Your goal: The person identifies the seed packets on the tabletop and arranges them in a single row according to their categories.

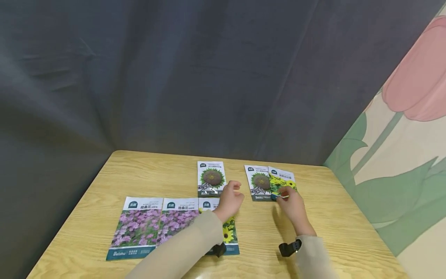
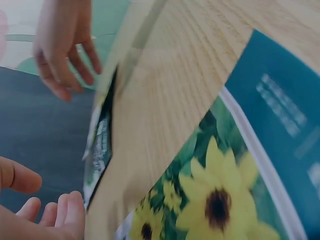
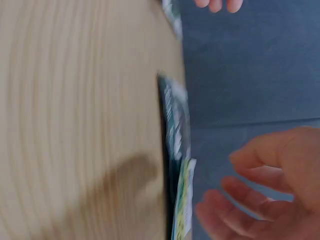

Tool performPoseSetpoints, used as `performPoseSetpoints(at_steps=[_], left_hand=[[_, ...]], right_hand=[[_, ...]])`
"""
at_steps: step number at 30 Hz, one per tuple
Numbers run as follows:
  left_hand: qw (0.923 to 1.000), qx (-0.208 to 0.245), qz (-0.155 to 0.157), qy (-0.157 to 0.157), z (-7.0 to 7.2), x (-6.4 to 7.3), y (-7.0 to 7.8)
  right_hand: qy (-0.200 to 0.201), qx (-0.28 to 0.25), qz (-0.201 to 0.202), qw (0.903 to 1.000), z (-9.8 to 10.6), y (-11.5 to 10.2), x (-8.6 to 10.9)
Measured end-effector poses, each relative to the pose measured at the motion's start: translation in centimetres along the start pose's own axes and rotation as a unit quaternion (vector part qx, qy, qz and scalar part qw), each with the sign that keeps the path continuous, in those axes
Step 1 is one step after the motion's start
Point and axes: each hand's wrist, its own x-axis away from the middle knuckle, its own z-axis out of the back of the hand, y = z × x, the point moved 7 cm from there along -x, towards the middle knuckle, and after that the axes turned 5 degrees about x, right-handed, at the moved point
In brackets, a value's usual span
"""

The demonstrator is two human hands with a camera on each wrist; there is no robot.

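Observation:
My left hand (image 1: 230, 199) hovers over the front row with its fingers loosely bent, holding nothing. Beneath it lies a yellow-flower seed packet (image 1: 228, 234), partly covered by the hand and sleeve. Just behind is a sunflower seed packet (image 1: 211, 178) with a large seed head printed on it. My right hand (image 1: 292, 205) is near the lower edge of a second yellow-flower packet (image 1: 282, 179); in the right wrist view its curved fingers (image 3: 250, 155) stand apart from that packet (image 3: 183, 200). That packet overlaps the right side of another sunflower packet (image 1: 258, 182).
Two purple-flower seed packets (image 1: 136, 228) lie side by side at the left front of the wooden table (image 1: 83, 217), the second (image 1: 177, 215) partly behind my left sleeve. A dark curtain (image 1: 209, 77) hangs along the back edge. A flower-painted wall (image 1: 400, 155) stands on the right.

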Motion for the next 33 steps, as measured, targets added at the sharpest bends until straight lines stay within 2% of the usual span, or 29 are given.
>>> performPoseSetpoints(at_steps=[4,6,10,14,18,24,28,33], left_hand=[[0.9999,0.009,0.014,-0.003,-1.8,-1.0,0.0],[0.9995,0.017,0.024,-0.011,-2.6,-1.4,0.1],[0.9979,0.033,0.048,-0.027,-4.2,-2.2,-0.2],[0.9941,0.064,0.075,-0.045,-5.6,-2.5,-0.9],[0.9899,0.079,0.094,-0.072,-7.0,-2.8,-1.1],[0.9838,0.086,0.130,-0.089,-9.2,-2.9,-1.5],[0.9819,0.093,0.131,-0.099,-10.5,-2.9,-1.5],[0.9822,0.083,0.134,-0.102,-11.0,-3.0,-1.4]], right_hand=[[0.020,0.011,-0.006,0.9997,1.0,2.1,-1.6],[0.021,0.013,-0.022,0.9994,1.1,3.2,-2.4],[0.013,0.018,-0.082,0.9964,1.0,6.1,-3.4],[-0.017,0.007,-0.141,0.9898,0.8,7.9,-3.5],[-0.060,0.030,-0.178,0.9818,0.7,8.4,-4.0],[-0.123,0.107,-0.187,0.9687,0.5,8.7,-5.0],[-0.142,0.113,-0.208,0.9612,0.6,9.0,-5.1],[-0.160,0.118,-0.207,0.9579,0.9,8.8,-5.3]])
